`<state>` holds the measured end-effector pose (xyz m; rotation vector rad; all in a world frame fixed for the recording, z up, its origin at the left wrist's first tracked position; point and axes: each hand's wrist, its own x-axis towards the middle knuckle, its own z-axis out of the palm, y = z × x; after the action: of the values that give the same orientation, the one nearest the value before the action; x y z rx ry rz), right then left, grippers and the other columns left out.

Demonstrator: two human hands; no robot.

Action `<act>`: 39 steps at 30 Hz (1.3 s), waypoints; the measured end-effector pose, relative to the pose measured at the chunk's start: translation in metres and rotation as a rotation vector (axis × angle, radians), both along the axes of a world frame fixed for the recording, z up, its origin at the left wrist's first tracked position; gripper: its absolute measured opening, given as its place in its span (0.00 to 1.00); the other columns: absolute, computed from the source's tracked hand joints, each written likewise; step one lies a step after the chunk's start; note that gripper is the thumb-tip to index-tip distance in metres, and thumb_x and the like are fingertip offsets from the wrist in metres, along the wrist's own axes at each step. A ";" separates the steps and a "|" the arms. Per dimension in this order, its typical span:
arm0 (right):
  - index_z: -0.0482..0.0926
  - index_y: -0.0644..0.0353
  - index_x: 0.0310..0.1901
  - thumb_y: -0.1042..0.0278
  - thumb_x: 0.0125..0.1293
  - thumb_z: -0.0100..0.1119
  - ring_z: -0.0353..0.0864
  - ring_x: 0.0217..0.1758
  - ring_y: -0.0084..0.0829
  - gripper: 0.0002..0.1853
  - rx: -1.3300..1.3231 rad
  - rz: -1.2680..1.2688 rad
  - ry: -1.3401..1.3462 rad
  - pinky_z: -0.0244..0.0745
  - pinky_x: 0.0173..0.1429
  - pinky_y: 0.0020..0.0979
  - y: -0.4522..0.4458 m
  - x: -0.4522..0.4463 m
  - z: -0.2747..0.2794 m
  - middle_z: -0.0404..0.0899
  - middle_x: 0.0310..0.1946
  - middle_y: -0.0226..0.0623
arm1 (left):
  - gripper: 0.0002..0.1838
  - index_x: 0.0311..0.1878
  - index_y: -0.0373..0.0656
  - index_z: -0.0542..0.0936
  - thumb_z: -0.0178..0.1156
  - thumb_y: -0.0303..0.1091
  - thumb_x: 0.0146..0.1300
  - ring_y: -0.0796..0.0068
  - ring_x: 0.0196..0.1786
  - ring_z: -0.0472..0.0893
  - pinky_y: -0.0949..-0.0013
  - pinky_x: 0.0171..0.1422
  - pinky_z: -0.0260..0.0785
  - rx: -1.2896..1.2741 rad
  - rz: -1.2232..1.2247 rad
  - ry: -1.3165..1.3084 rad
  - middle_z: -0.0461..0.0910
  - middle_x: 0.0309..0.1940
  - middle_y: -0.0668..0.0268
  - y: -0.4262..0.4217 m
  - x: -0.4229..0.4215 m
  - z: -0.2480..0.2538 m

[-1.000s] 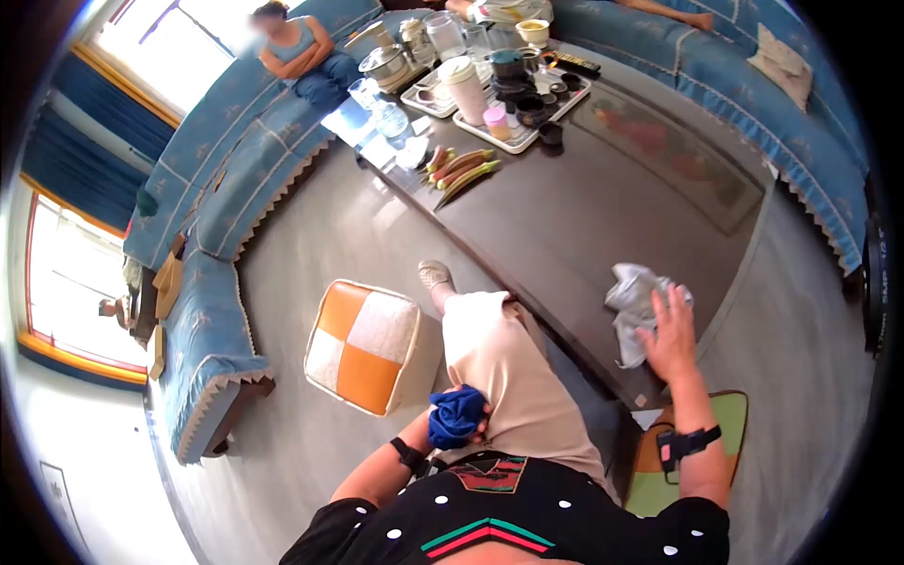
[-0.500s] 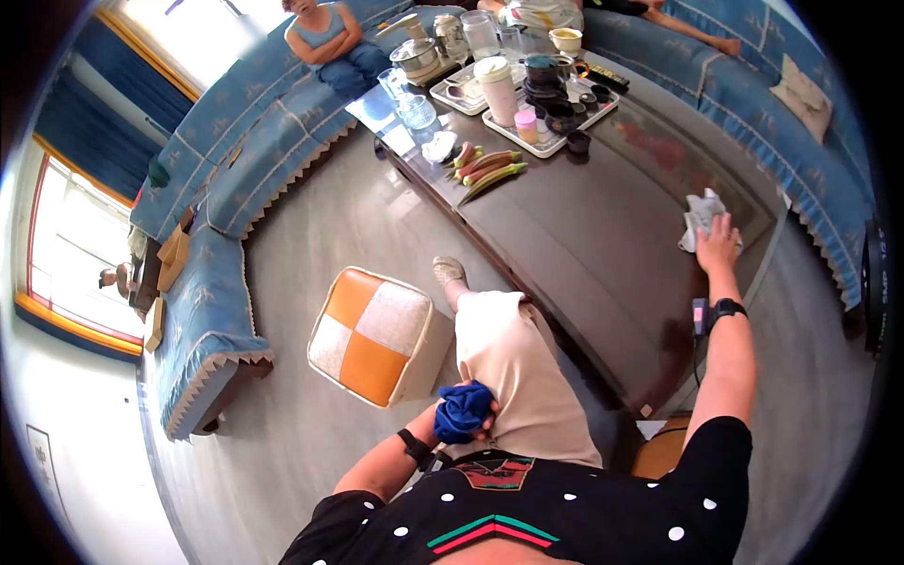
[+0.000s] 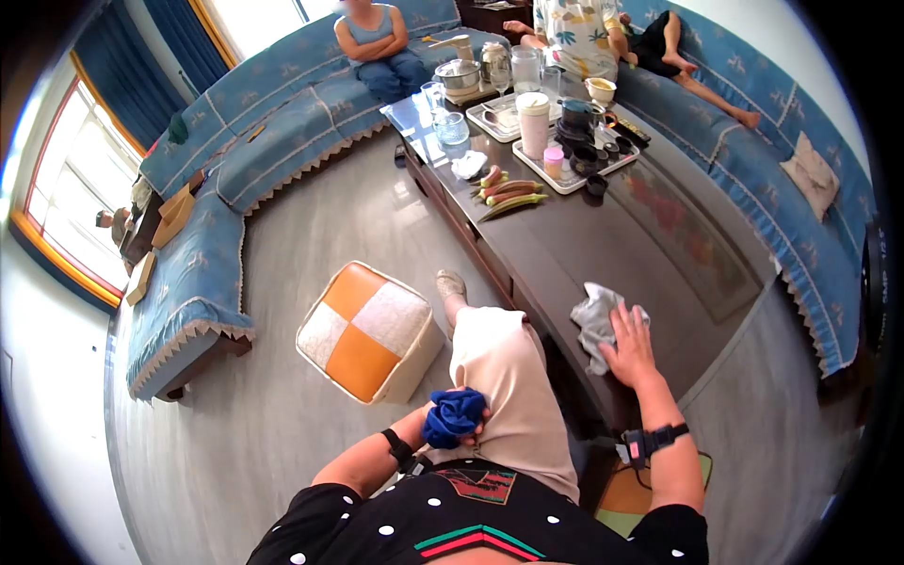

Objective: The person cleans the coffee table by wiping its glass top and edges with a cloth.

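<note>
Right hand (image 3: 629, 345) lying open, fingers spread, overlapping edge of grey cloth (image 3: 593, 323) near close edge of table (image 3: 565, 250); no firm grip showing. Left hand (image 3: 478, 431) curling closed around blue cloth (image 3: 455, 416), holding it by thigh. Wiping looking unfinished; how much surface is done, cannot tell. Pods (image 3: 509, 189) and tray (image 3: 569, 189) occupying far part, probably unwiped beneath.

Grey rag (image 3: 595, 325): matt, creased cloth. Blue rag (image 3: 454, 418): matt, bunched cloth. Table (image 3: 650, 254): smooth, glossy dark top, reflecting light. Pouf (image 3: 365, 331): orange panels smooth, leather-like; pale panels rougher in appearance. Pot (image 3: 458, 75): shiny metal. Sofa cover (image 3: 292, 155): matt fabric. Floor (image 3: 245, 405): smooth, low sheen.
</note>
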<state>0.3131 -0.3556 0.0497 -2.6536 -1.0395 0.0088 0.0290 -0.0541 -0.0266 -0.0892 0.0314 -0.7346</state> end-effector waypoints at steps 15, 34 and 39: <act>0.57 0.58 0.72 0.55 0.67 0.54 0.48 0.77 0.54 0.35 -0.066 -0.518 -0.141 0.43 0.78 0.49 -0.179 0.105 -0.058 0.52 0.74 0.48 | 0.40 0.67 0.30 0.61 0.37 0.61 0.72 0.36 0.50 0.80 0.46 0.56 0.77 -0.050 -0.025 -0.043 0.74 0.52 0.37 0.009 -0.001 -0.031; 0.57 0.54 0.73 0.45 0.69 0.48 0.44 0.78 0.53 0.36 -0.163 -0.213 -0.071 0.44 0.77 0.54 0.052 0.100 -0.019 0.50 0.75 0.42 | 0.40 0.68 0.32 0.61 0.36 0.62 0.72 0.38 0.50 0.80 0.47 0.55 0.78 -0.041 -0.041 -0.075 0.75 0.51 0.37 0.008 0.005 -0.024; 0.59 0.53 0.72 0.47 0.67 0.54 0.43 0.78 0.51 0.36 -0.071 -0.008 -0.022 0.43 0.77 0.54 0.056 0.025 -0.013 0.50 0.75 0.41 | 0.39 0.64 0.33 0.67 0.39 0.64 0.70 0.43 0.51 0.80 0.45 0.58 0.75 0.058 -0.010 0.012 0.78 0.47 0.42 0.005 0.001 -0.002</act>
<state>0.3377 -0.2992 0.0369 -2.7268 -1.0547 0.0146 0.0301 -0.0491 -0.0286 -0.0378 0.0644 -0.7431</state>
